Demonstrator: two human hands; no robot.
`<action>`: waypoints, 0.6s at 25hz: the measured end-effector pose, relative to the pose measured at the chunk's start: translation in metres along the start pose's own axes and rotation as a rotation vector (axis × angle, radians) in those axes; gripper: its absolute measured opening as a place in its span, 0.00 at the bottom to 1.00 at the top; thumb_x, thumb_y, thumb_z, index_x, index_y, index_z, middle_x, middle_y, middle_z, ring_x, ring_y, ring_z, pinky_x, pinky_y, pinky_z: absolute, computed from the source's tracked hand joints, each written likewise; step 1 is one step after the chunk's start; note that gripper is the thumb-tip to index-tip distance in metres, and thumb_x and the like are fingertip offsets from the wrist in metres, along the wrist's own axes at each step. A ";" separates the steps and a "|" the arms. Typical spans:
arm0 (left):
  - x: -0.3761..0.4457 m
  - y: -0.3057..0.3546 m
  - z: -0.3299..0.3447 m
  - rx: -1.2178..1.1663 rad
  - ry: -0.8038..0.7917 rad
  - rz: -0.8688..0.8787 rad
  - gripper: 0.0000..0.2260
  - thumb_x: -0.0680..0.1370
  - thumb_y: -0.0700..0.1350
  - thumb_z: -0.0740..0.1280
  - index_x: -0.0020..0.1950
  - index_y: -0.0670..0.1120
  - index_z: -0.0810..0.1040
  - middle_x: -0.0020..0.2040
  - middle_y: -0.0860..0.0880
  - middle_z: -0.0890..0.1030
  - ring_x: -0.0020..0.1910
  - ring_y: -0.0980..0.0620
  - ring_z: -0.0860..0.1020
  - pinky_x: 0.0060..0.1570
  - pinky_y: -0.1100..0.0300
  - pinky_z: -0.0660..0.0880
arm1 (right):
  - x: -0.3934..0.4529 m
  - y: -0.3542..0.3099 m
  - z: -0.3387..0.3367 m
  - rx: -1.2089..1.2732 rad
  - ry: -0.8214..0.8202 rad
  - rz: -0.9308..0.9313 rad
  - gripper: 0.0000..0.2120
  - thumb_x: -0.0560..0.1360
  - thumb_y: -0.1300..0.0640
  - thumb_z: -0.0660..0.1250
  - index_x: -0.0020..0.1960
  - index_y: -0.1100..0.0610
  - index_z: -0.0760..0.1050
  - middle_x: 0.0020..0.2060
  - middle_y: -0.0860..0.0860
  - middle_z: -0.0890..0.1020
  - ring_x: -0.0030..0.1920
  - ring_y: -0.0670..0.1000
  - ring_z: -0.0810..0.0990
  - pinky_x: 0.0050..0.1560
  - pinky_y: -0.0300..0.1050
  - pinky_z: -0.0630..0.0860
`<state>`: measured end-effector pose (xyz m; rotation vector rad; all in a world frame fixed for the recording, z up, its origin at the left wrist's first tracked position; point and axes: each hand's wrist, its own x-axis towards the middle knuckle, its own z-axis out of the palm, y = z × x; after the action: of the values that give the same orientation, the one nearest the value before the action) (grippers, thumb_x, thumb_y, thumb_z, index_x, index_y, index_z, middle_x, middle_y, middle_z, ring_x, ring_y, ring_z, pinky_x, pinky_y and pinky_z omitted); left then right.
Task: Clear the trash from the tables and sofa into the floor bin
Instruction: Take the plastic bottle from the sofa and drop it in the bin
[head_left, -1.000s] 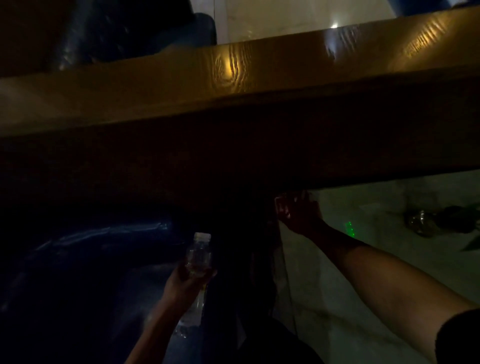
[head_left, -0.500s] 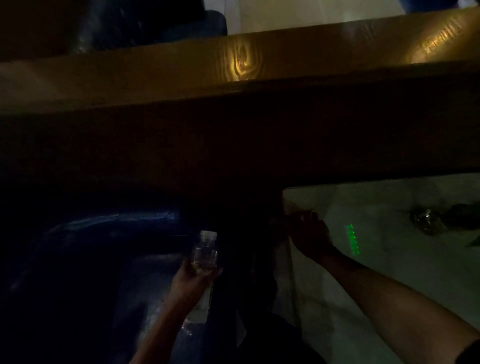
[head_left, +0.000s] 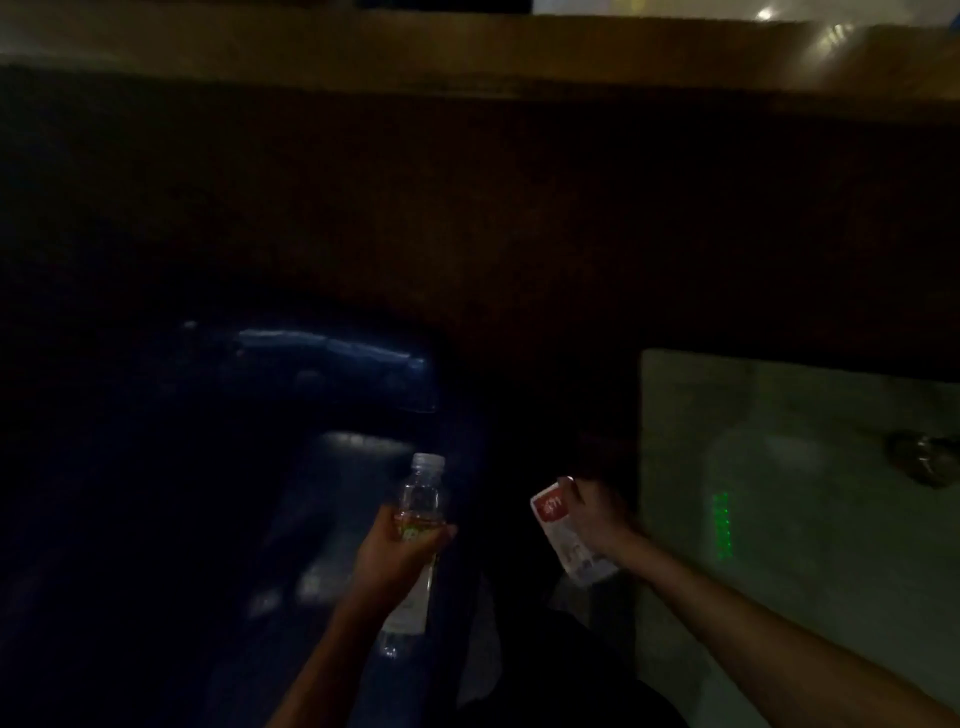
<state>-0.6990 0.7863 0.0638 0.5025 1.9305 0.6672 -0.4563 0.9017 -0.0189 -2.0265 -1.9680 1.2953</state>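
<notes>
it's very dim in here, but both hands are plainly full: the left hand (head_left: 402, 545) is wrapped around the middle of a clear plastic bottle (head_left: 420, 525), fingers closed over its label, the bottle's long axis running near upright with its white cap toward twelve o'clock and its base poking out below the palm toward six; the right hand (head_left: 592, 512) is clenched on a small white and red carton (head_left: 569, 538), thumb side up, the carton's long axis slanting from about eleven o'clock down to five. the two pieces of trash ride side by side, near each other but apart, the carton at three o'clock from the bottle. beneath the left arm sits the dark blue sofa (head_left: 322, 395); the wooden table (head_left: 467, 47) edge crosses at twelve; pale floor (head_left: 810, 571) opens at three to four o'clock. i can't see the bin anywhere, so which hand is nearer it i cannot tell; i'd guess carrying both loads to it comes next, and since neither hand has a finger to spare, each item would need dropping in turn
</notes>
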 end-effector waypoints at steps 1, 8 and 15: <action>-0.011 -0.014 -0.010 -0.018 0.028 0.003 0.18 0.68 0.48 0.79 0.51 0.51 0.74 0.46 0.46 0.83 0.40 0.51 0.82 0.35 0.61 0.76 | -0.015 -0.014 0.011 0.102 -0.037 0.075 0.19 0.81 0.45 0.57 0.51 0.58 0.80 0.36 0.52 0.83 0.39 0.51 0.84 0.38 0.42 0.74; -0.108 -0.170 -0.085 -0.249 0.235 -0.028 0.23 0.64 0.57 0.78 0.54 0.54 0.74 0.48 0.52 0.83 0.47 0.52 0.83 0.46 0.51 0.80 | -0.140 -0.100 0.105 0.534 -0.387 0.167 0.25 0.71 0.33 0.68 0.37 0.56 0.80 0.28 0.51 0.83 0.31 0.51 0.84 0.38 0.50 0.84; -0.222 -0.316 -0.124 -0.595 0.622 -0.219 0.22 0.67 0.54 0.79 0.56 0.53 0.74 0.48 0.52 0.83 0.46 0.54 0.82 0.45 0.54 0.80 | -0.242 -0.171 0.207 0.257 -0.918 -0.011 0.24 0.57 0.41 0.80 0.45 0.56 0.82 0.36 0.55 0.84 0.34 0.54 0.83 0.37 0.48 0.80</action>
<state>-0.7352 0.3821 0.0541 -0.3268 2.1574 1.2966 -0.6756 0.6278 0.0660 -1.3905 -1.8614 2.6274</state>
